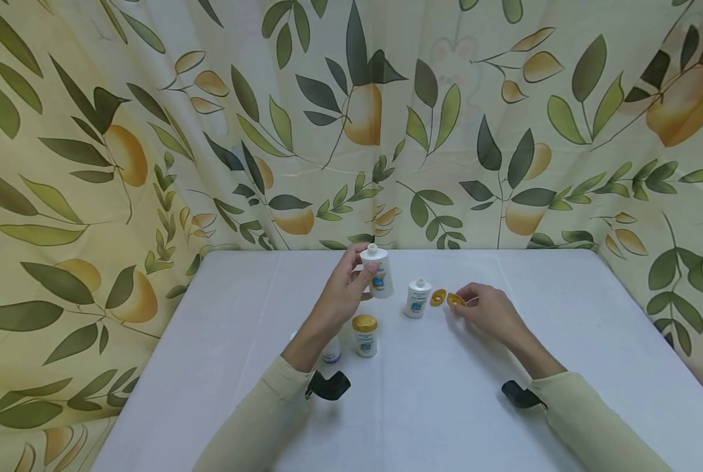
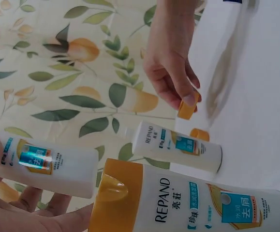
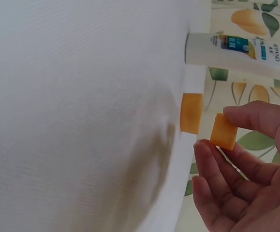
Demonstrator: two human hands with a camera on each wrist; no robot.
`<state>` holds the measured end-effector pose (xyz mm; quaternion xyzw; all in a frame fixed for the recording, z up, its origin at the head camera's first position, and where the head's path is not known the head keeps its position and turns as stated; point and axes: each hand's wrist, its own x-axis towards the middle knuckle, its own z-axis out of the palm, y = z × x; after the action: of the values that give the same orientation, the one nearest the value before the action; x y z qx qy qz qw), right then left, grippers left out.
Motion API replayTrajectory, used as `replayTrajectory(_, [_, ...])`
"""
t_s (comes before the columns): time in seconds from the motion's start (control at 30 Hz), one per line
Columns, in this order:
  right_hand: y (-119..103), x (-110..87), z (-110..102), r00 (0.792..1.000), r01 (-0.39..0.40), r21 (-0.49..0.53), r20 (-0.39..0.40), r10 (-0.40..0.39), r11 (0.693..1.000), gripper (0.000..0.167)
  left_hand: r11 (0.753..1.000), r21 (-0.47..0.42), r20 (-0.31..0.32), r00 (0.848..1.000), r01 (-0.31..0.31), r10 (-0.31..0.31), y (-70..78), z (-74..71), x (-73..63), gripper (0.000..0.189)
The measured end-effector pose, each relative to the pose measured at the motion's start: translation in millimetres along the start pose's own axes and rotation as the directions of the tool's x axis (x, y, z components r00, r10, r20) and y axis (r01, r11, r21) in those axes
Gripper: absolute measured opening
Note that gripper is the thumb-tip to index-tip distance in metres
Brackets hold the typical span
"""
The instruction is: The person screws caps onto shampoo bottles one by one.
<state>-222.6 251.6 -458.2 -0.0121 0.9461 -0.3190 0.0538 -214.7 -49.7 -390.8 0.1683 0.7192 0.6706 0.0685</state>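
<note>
Left hand (image 1: 341, 293) holds bottle (image 1: 381, 280) nearly upright, neck (image 1: 372, 250) upward

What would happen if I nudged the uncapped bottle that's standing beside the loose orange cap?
The uncapped bottle would probably tip rather than roll if nudged near its top, since it stands upright and is taller than wide. Its smooth-looking sides may feel slightly slippery. With no cap on, it might spill if anything is inside; the pictures don't show that.
</note>
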Motion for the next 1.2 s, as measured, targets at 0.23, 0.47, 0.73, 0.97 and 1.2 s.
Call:
replayTrajectory(0.23, [-9.2, -2.7, -7.3, 0.999, 0.053, 0.023, -0.012, -0.053, 0.998, 0.035, 0.997, -0.079, -0.005, 1.000, 0.009, -0.010, -0.2, -0.8, -0.3, 0.036])
replayTrajectory(0.47, [-19.8, -6.8, -14.2, 0.995, 0.099, 0.051, -0.030, -0.098, 0.994, 0.035, 0.997, -0.078, -0.042, 0.999, 0.014, -0.017, -2.4, -2.2, -0.9, 0.040])
replayTrajectory(0.73, [-29.0, -9.0, -17.6, 0.993, 0.115, 0.080, -0.048, -0.111, 0.990, 0.037, 0.997, -0.055, -0.095, 0.994, 0.052, -0.057, -2.1, -2.6, -4.6, 0.042])
replayTrajectory(0.97, [-36.8, -11.8, -21.4, 0.989, 0.137, 0.114, -0.070, -0.130, 0.984, 0.038, 0.996, -0.066, -0.108, 0.992, 0.057, -0.064, -3.9, -3.9, -6.6, 0.042])
replayTrajectory(1.2, [-44.4, -15.2, -23.6, 0.967, 0.219, 0.140, -0.164, -0.196, 0.966, 0.038, 0.996, -0.066, -0.137, 0.988, 0.059, -0.067, -3.9, -5.3, -8.4, 0.041])
